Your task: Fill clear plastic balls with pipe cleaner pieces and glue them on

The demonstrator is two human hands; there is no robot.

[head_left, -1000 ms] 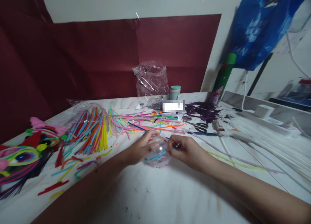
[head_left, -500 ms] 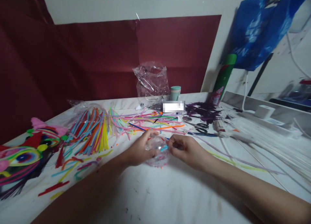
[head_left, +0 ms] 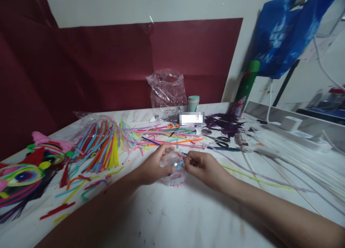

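Note:
My left hand (head_left: pixel 153 165) is wrapped round a clear plastic ball (head_left: pixel 172 169) that rests on the white table (head_left: pixel 188 215). Coloured bits show inside the ball. My right hand (head_left: pixel 202 166) is closed in a pinch on a light blue pipe cleaner piece (head_left: pixel 180 165) at the ball's right side. Both hands sit close together in the middle of the table.
A heap of coloured pipe cleaners (head_left: pixel 102 145) lies to the left, and a colourful pipe-cleaner mask (head_left: pixel 24 172) at the far left. Scissors (head_left: pixel 219 138), a glue gun (head_left: pixel 246 145), a purple pile (head_left: pixel 225 120), a clear bag (head_left: pixel 167 93), a teal cup (head_left: pixel 193 103) and white rods (head_left: pixel 309 165) lie behind and right.
The ball has been turned a little in my left hand, and my right hand has brought the blue piece closer against it. The view shifted slightly.

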